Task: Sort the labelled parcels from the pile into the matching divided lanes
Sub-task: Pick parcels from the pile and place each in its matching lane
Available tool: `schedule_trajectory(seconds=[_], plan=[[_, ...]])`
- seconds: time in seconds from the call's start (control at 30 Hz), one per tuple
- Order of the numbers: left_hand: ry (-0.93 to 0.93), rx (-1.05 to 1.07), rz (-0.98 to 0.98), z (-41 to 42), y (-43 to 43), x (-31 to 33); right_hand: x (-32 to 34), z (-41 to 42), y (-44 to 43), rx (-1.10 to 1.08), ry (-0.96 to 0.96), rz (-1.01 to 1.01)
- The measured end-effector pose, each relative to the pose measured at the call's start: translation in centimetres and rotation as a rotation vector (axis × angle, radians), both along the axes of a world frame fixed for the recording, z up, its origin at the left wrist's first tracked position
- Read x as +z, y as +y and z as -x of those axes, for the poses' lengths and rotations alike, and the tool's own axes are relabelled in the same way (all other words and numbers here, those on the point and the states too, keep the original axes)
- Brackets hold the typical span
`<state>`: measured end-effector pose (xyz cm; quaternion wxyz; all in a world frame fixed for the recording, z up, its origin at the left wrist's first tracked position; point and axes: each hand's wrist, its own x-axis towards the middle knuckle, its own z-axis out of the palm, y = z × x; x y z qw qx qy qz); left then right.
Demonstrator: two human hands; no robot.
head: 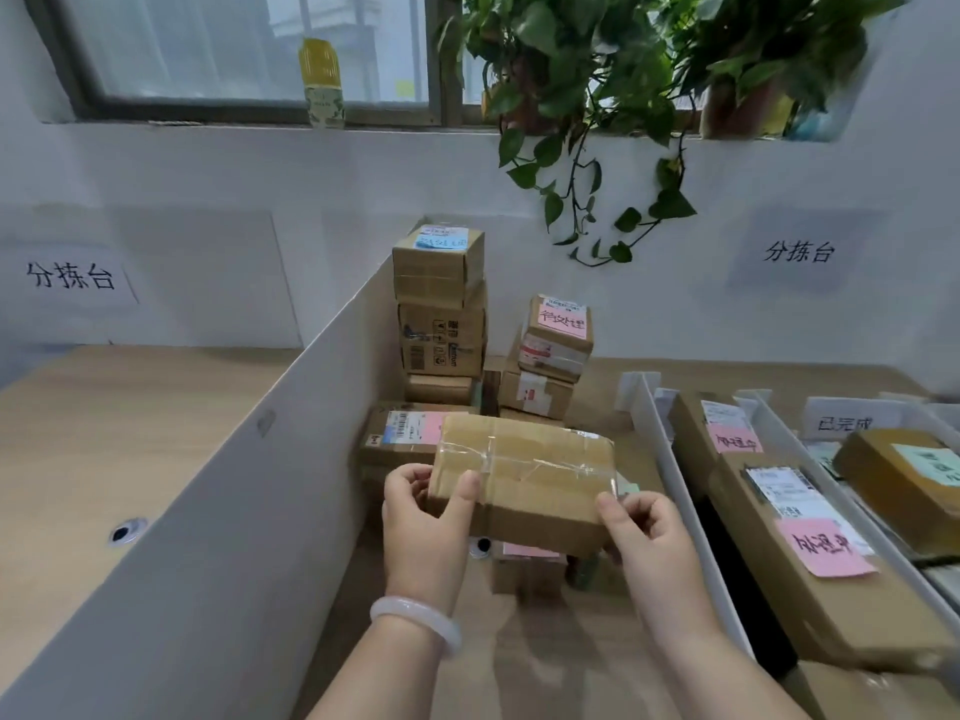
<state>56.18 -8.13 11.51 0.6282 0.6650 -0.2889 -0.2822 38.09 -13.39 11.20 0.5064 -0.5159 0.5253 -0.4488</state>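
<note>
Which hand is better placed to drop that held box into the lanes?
Right, probably. The right hand grips the parcel at the end nearest the divided lanes; the left hand holds the far end.

Ahead of you stands a white wall point(363, 174); above it a dark-framed window point(234, 44) lets in soft daylight; a yellow-and-white bottle point(322, 83) stands on the sill; leafy green plants point(597, 96) trail down the wall at your right; a left paper sign point(70, 277) and a right paper sign point(800, 252) are fixed to the wall; a pale wooden desk point(104, 433) lies at your left, with a cable hole point(124, 532) in it; a tall white partition point(234, 511) borders it.
</note>
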Motion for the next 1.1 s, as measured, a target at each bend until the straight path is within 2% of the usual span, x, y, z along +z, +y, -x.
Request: schedule_trajectory(seconds=[0.1, 0.2, 0.37, 0.5, 0.63, 0.77, 0.93, 1.0, 1.1], plan=[[-0.031, -0.081, -0.002, 1.7, 1.6, -0.3, 0.0, 2.8, 2.5, 0.016, -0.038, -0.005], [-0.052, -0.195, -0.015, 3.3, 3.2, -0.3, 0.5, 5.3, 4.9, 0.053, 0.001, 0.023], [0.209, -0.244, -0.002, 5.8, 5.0, -0.2, -0.2, 8.5, 8.3, 0.015, 0.008, 0.045], [0.259, -0.224, 0.011, 7.0, 6.1, 0.2, -0.4, 9.7, 10.5, -0.027, -0.087, 0.033], [0.283, -0.282, 0.029, 7.8, 7.0, 0.4, 0.1, 10.4, 11.5, -0.104, -0.202, -0.061], [0.285, -0.418, -0.005, 9.4, 7.4, 0.1, 1.0, 11.5, 12.3, -0.049, -0.251, -0.193], [0.619, -0.666, -0.171, 10.4, 6.8, 0.5, 2.7, 15.6, 13.1, -0.108, -0.201, -0.230], [0.667, -0.762, -0.239, 11.6, 6.9, 0.9, 3.1, 17.2, 13.3, -0.118, -0.180, -0.258], [0.663, -0.800, -0.251, 14.6, 6.5, 1.2, 3.3, 20.0, 13.6, -0.275, -0.214, -0.267]])
